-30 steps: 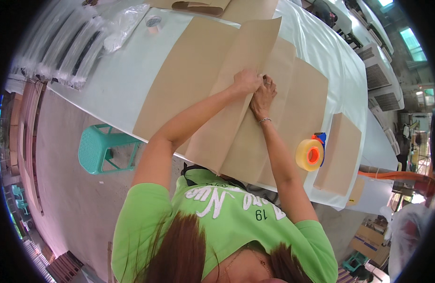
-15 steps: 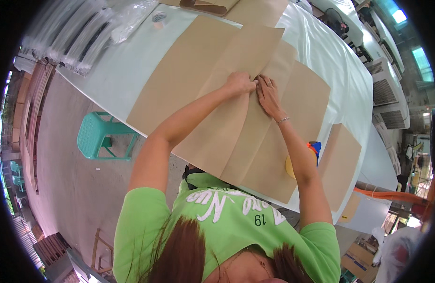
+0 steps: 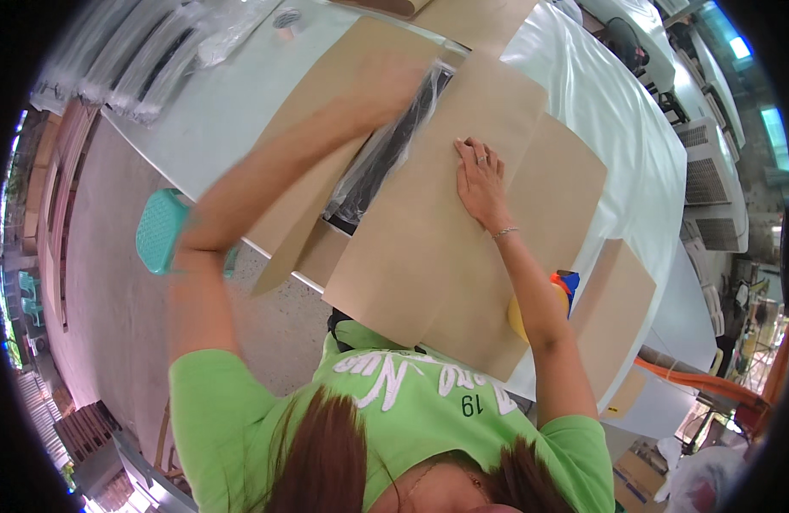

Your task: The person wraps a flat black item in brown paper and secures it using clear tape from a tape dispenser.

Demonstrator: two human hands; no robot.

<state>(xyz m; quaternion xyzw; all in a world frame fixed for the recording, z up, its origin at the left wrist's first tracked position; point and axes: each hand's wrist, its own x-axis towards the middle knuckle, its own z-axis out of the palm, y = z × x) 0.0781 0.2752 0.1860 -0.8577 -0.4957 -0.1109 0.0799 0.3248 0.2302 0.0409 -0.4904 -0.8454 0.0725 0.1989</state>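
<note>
A long dark item in clear plastic wrap (image 3: 384,158) lies on the table between folds of a large brown paper sheet (image 3: 428,248). On its left side, a raised flap of the sheet (image 3: 283,256) hangs past the table edge. My left hand (image 3: 393,85) is smeared by motion over the upper part of that flap, and its fingers cannot be made out. My right hand (image 3: 481,181) rests on the right-hand fold, fingers apart and slightly bent against the paper.
Plastic-wrapped long pieces (image 3: 146,64) and a tape roll (image 3: 285,21) are at the far left. A yellow-and-blue object (image 3: 531,308) sits beside my right forearm, near another brown piece (image 3: 615,299). A green stool (image 3: 159,231) stands left of the table (image 3: 189,154).
Both hands were together at the paper's middle seam. My left hand has swung left, the left flap has opened, and the wrapped dark item has come into view. My right hand stays on the paper.
</note>
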